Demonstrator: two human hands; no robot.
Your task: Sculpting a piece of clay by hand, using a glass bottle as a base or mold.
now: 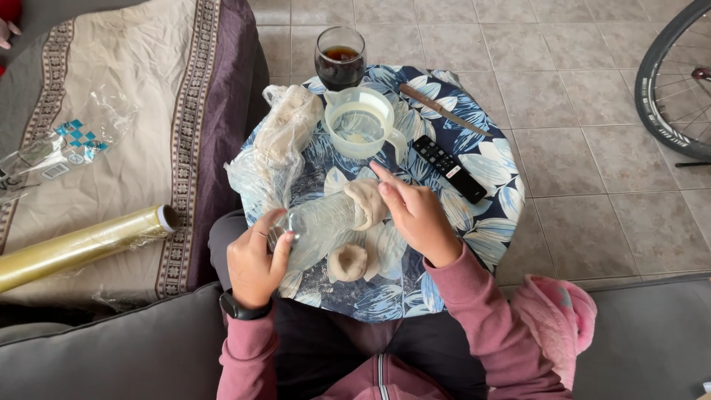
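My left hand (255, 259) grips the near end of a clear glass bottle (318, 226) lying on its side on the small round table with a blue leaf-print cloth (474, 159). My right hand (416, 216) rests at the bottle's far end, fingers pressing a pale piece of dough (368, 201) draped over it. A second small round dough piece (348, 261) lies on the cloth just below the bottle.
On the table stand a clear plastic jug (361, 122), a glass of dark drink (340, 58), a plastic bag holding dough (285, 137), a black remote (449, 169) and a knife (441, 109). A roll of cling film (81, 244) lies on the sofa cover left. A bicycle wheel (666, 89) stands right.
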